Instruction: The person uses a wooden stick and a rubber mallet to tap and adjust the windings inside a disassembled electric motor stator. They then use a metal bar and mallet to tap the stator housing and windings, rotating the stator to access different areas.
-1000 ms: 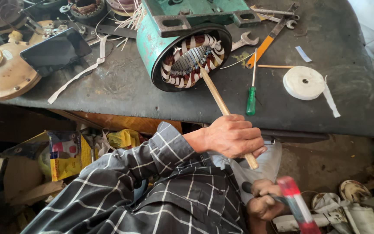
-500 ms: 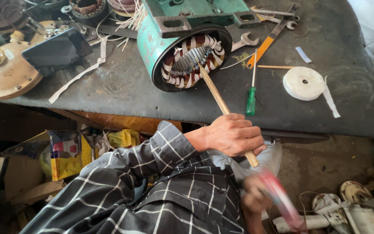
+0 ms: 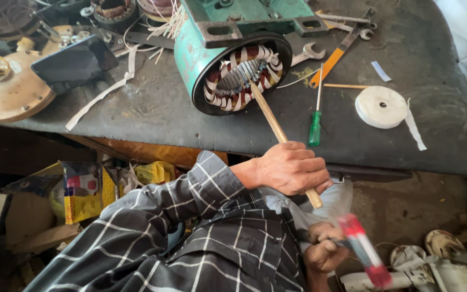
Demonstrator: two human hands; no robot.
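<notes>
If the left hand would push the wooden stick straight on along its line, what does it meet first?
Probably the coil windings inside the green motor housing. The left hand holds the wooden stick, whose tip already sits in that opening; how deep is unclear.

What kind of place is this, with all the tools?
Probably a motor repair workshop. A green motor with copper windings lies opened on a dirty bench, with wrenches and a screwdriver beside it.

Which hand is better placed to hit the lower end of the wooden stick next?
Probably the right hand: it grips a blurred red tool just below the free end of the wooden stick. The left hand is closed around the stick, whose tip is in the stator windings.
</notes>
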